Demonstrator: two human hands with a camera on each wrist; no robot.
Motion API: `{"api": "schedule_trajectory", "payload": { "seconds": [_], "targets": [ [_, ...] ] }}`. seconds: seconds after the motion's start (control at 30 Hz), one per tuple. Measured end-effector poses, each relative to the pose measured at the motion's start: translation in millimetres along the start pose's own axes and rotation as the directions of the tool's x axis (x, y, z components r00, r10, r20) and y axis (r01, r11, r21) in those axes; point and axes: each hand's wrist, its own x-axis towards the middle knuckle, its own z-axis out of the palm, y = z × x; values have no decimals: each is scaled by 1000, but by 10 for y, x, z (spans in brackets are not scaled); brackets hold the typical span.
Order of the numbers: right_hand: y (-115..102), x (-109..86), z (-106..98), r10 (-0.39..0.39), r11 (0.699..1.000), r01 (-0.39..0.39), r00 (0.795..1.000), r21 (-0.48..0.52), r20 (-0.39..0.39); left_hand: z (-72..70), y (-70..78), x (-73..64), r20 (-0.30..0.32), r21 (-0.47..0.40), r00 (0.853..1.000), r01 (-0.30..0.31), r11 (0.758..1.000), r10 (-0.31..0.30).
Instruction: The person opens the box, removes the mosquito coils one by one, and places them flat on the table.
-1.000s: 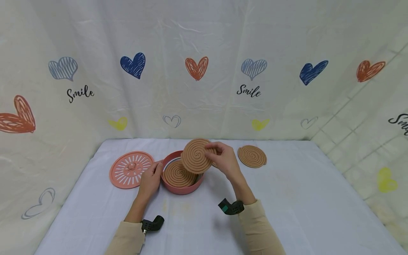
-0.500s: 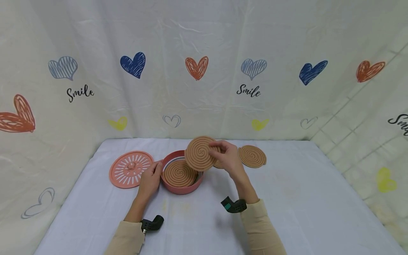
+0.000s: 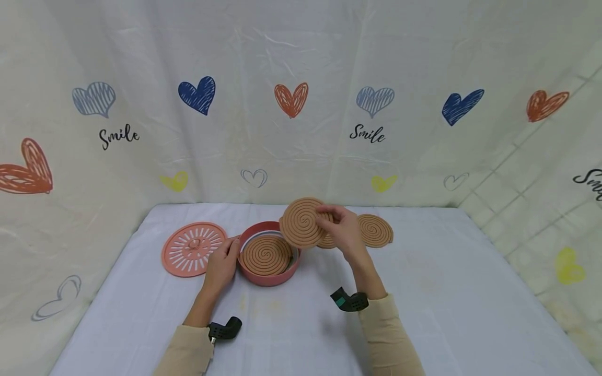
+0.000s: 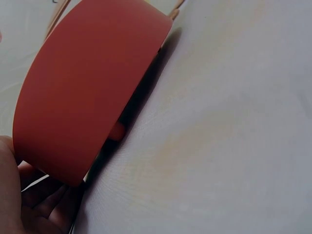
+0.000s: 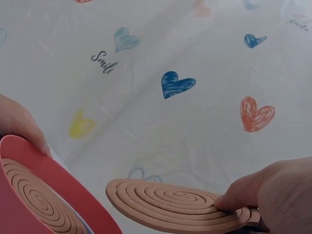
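Observation:
My left hand (image 3: 223, 267) grips the left side of a round red mosquito coil box (image 3: 269, 281). In the left wrist view its thumb lies on the wall and the fingers reach under the box (image 4: 92, 83). A brown mosquito coil (image 3: 265, 256) lies flat inside. Right of and above the box, my right hand (image 3: 347, 230) pinches a second coil (image 3: 303, 223) between thumb and fingers at its right edge. In the right wrist view this coil (image 5: 165, 200) is held up apart from the box.
Left of the box lies a slotted pink lid (image 3: 194, 245), partly behind the left hand. Another coil (image 3: 376, 231) rests on the white-covered table (image 3: 447, 292) at right. One more coil (image 3: 326, 242) shows partly behind the held one. A white printed curtain (image 3: 320, 151) hangs behind.
My right hand has carried the pinched coil up and to the right, away from over the box, uncovering more of the coil inside. The left hand stays in place.

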Motion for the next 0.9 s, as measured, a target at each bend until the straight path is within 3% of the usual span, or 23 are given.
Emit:
{"api": "schedule_trajectory", "payload": {
  "seconds": [0.47,0.9],
  "targets": [
    [8,24,-186,-16,1000,16,997,0,-76,7,-13,8,15,-6,1000,16,1000,-15],
    [5,30,-302,16,1000,-13,992,26,-121,2,-15,1,4,-5,1000,11,1000,-11]
  ]
}}
